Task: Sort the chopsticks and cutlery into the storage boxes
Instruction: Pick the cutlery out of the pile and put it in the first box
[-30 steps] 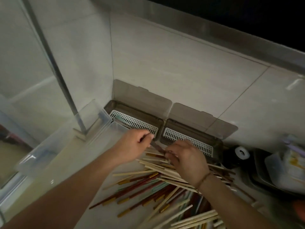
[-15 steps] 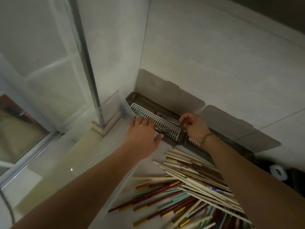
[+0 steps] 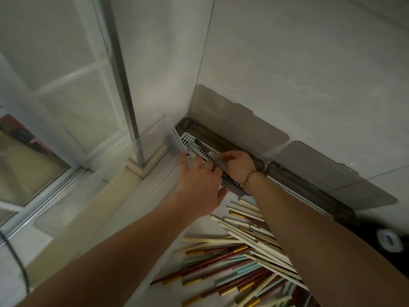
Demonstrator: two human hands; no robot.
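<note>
Tightly cornered by two walls, the left storage box (image 3: pixel 223 138) holds chopsticks (image 3: pixel 205 152) lying along it; right hand (image 3: pixel 238 163) pinches them, left hand (image 3: pixel 199 187) hovers open.

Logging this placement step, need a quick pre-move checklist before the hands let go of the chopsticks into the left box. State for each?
1. Left storage box lid open: ok, it leans back against the wall.
2. Chopsticks over the white slotted tray: ok, they lie along it.
3. Right hand grip: ok, fingers curled at the chopsticks' near end.
4. Left hand grip: cannot tell, fingertips reach the chopsticks but the blur hides the hold.
5. Right storage box open for later: ok.
6. Pile of chopsticks left to sort: not ok, many remain.
</note>
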